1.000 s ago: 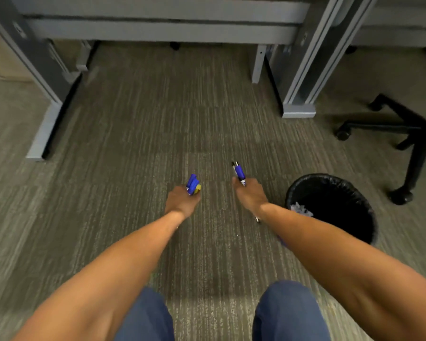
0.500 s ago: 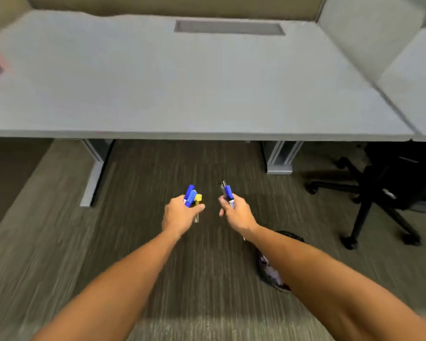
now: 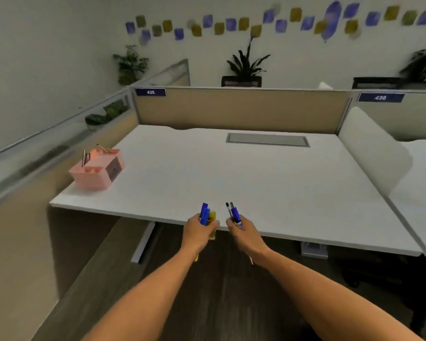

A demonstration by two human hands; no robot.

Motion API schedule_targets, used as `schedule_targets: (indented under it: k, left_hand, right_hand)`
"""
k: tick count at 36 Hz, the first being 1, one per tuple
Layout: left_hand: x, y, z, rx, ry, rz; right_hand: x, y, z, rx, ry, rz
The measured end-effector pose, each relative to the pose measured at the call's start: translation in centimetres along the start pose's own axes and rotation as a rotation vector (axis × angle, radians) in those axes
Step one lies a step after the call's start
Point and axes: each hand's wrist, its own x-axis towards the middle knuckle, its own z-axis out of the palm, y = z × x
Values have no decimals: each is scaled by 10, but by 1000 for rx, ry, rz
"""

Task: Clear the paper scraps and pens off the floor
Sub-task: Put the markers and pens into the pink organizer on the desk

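My left hand (image 3: 199, 231) is closed around a bunch of blue and yellow pens (image 3: 207, 214), their caps pointing up. My right hand (image 3: 244, 234) grips a few blue and black pens (image 3: 234, 212), also upright. Both hands hover side by side at the front edge of a white desk (image 3: 244, 175), a little apart from each other. A pink desk organizer (image 3: 97, 172) with two pens standing in it sits on the desk's left corner. No paper scraps or bin are in view now.
A beige partition (image 3: 239, 109) closes the desk's back, with a grey cable hatch (image 3: 267, 139) in front of it. A white divider (image 3: 376, 153) stands at the right. A black office chair (image 3: 403, 274) is under the desk at right. Dark carpet lies below.
My view has risen from the floor and the black bin to the desk top. Both hands have lifted with their pens from near the carpet to the desk's front edge.
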Motion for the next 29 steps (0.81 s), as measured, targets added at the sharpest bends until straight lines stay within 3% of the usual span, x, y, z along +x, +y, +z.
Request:
schedule_targets:
  k: [13,29]
  left_hand:
    - [117,6,-138,-114,130,56]
    - [276,-38,-311,-261,454,-113]
  right_hand:
    - [115,-108,117,-9,-95,-105]
    - [268,-183,278,74,-283,-43]
